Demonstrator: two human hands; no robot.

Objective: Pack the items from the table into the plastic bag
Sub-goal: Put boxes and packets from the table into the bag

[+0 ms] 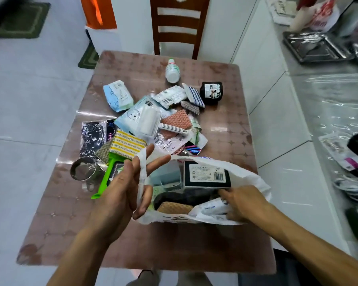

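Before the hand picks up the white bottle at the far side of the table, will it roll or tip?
The white bottle stands upright and looks narrow, so a sideways push would probably tip it. Its round body would then likely roll. It seems stiff plastic, probably light.

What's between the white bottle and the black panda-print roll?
Head view: only bare brown patterned table between the white plastic bottle and the black panda-print roll.
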